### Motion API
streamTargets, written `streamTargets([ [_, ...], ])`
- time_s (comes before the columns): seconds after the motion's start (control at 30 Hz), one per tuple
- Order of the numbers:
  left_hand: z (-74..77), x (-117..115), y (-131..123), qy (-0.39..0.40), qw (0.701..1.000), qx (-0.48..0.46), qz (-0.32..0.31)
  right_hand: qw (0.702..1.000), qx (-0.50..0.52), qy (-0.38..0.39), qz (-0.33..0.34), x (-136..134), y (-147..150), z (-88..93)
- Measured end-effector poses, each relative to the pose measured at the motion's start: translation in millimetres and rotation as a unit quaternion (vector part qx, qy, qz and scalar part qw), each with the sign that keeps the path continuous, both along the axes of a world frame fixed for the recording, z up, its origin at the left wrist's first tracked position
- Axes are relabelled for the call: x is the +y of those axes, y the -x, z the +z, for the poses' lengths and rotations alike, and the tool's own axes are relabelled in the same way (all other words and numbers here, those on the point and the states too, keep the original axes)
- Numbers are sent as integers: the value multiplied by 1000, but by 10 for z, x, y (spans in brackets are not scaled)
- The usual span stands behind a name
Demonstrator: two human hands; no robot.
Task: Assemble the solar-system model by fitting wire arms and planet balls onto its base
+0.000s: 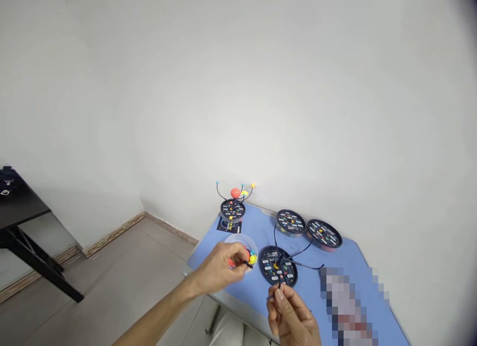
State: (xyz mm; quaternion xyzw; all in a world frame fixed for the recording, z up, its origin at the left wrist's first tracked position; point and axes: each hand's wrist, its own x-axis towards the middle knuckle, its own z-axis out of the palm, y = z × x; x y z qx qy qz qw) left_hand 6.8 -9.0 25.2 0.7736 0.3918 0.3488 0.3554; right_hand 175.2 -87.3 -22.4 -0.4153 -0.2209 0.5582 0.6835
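Around the black disc (276,267), with twelve pointing at the wall (298,112), the worktop (257,221) runs up to that wall from eleven to two. Its near edge slants below from nine to six, under the left forearm. The clear bowl (238,237) of coloured balls sits just beside the disc toward ten, the ball-tipped model (232,211) farther out at eleven, two round tubs (290,223) at one and two. A blurred object (346,306) lies at four; blue surface shows between.

The left hand (225,267) reaches over the bowl's near rim, thumb and fingers pinching a small dark piece (249,264). The right hand (294,316), at six, palm turned inward, pinches a thin dark rod (270,298) between thumb and fingertips. Dark wire arms (303,264) spread from the disc toward twelve, two and three.
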Motion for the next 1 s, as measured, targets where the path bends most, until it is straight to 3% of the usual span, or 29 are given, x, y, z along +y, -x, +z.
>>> streamTargets([
  [0.17, 27, -347, -126, -21, 992, -119, 19, 998, -4, -52, 40, 56, 48, 229],
  [0.27, 6, -419, -143, -35, 983, -176, 33, 998, 4, -65, 17, 14, 101, 309],
  [0.43, -90, -485, -121, 70, 955, -288, 26, 998, -3, -65, -7, -30, 101, 283],
  [0.57, -123, -564, -132, 73, 947, -312, 34, 997, -23, -71, 9, -29, 78, 236],
  [0.77, -155, -649, -156, 66, 944, -318, 52, 995, -29, -95, -32, -86, 140, 234],
  [1.0, -238, -655, -143, 124, 930, -338, 75, 989, -80, -117, -41, -135, 130, 242],
])
